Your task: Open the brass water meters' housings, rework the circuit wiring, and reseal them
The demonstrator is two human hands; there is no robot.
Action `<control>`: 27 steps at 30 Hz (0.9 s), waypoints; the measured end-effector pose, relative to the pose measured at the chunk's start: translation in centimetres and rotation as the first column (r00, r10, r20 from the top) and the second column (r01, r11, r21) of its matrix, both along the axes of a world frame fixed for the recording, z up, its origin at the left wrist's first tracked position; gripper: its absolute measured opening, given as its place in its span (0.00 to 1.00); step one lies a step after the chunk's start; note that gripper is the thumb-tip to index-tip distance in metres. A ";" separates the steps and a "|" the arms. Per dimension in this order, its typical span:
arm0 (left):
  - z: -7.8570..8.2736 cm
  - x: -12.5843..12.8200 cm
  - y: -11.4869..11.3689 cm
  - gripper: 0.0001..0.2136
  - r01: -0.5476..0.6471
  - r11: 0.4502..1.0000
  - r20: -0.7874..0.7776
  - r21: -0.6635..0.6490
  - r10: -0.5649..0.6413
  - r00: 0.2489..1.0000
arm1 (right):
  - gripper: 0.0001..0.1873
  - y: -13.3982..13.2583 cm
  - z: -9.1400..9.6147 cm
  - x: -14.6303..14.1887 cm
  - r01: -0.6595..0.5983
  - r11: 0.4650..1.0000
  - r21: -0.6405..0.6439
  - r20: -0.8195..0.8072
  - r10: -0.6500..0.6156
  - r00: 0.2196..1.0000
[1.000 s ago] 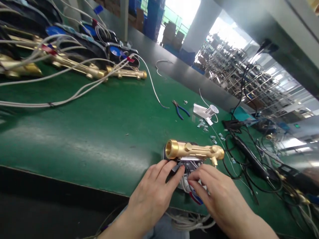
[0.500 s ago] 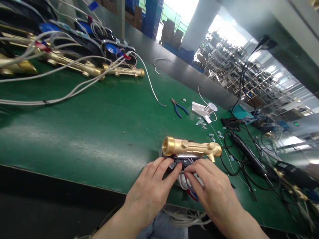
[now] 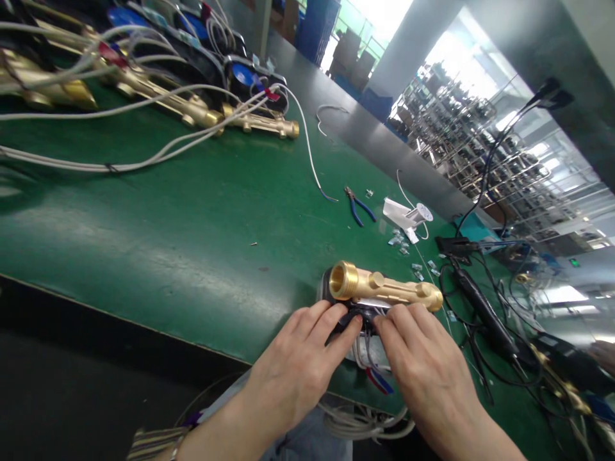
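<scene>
A brass meter body (image 3: 391, 288), a threaded pipe with a wide open left end, lies near the bench's front edge with a black housing (image 3: 366, 317) under and in front of it. My left hand (image 3: 300, 352) is closed on the housing's left part, thumb and fingertips pressed against it. From the right, my right hand (image 3: 427, 358) presses its fingertips on the same housing, just below the brass pipe. Grey cables (image 3: 358, 353) come out between the hands, with a red and blue tag (image 3: 379, 380) beside them. Their coil hangs below the bench edge. The fingers partly hide the housing.
Blue-handled cutters (image 3: 358, 208), a wire spool (image 3: 423, 212) and small clear pieces (image 3: 398, 240) lie beyond the meter. A soldering iron (image 3: 485, 314) with tangled black cords is at right. More brass meters (image 3: 259, 121) with white cables line the back left of the green bench (image 3: 192, 237).
My right fingers have gone from pinching at the cables to pressing on the black housing. More of the cables and tag shows. My left hand keeps its hold; the whole view has shifted slightly.
</scene>
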State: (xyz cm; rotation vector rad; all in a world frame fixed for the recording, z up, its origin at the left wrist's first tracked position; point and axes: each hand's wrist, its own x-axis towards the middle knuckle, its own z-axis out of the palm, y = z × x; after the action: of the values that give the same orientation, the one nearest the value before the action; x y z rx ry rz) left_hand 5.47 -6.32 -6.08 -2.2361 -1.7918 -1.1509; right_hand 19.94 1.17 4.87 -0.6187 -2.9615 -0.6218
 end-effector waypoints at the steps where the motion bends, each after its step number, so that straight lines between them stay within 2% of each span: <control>1: 0.0 0.0 0.0 0.20 0.000 1.000 0.000 0.000 0.000 1.000 | 0.12 0.1 0.0 -0.1 -0.006 1.000 -0.014 -0.001 0.006 1.000; 10: 0.5 0.0 0.2 0.19 -0.007 1.000 0.008 0.012 0.007 1.000 | 0.15 0.5 -0.2 0.0 -0.023 1.000 -0.017 0.012 0.023 1.000; 17: 0.3 0.0 0.0 0.20 -0.013 1.000 -0.008 0.016 0.013 1.000 | 0.12 0.5 -0.7 0.0 -0.073 0.997 -0.018 -0.017 0.072 0.997; 21: 0.1 -0.1 0.0 0.21 -0.002 1.000 -0.019 -0.009 0.002 1.000 | 0.12 -0.1 0.3 1.3 -0.067 0.996 -0.058 -0.113 0.061 0.992; 24: 0.1 -0.2 0.0 0.22 0.007 1.000 -0.037 0.002 -0.007 0.999 | 0.14 0.5 2.2 3.5 0.058 0.998 -0.014 -0.279 -0.059 0.958; 26: 0.1 -0.4 0.0 0.22 0.011 0.999 -0.054 0.031 -0.009 0.998 | 0.12 2.0 3.3 5.8 0.236 0.972 0.011 -0.401 -0.211 0.891; 27: 0.0 -0.5 0.0 0.22 0.013 0.999 -0.068 0.045 -0.010 0.998 | 0.11 3.1 3.6 7.2 0.336 0.942 0.005 -0.448 -0.298 0.843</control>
State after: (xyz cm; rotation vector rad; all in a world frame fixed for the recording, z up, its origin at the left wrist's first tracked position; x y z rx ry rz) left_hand 4.97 -6.29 -6.12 -2.2350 -1.7127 -1.0919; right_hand 27.09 4.23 8.45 -1.0934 -2.4145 -0.5318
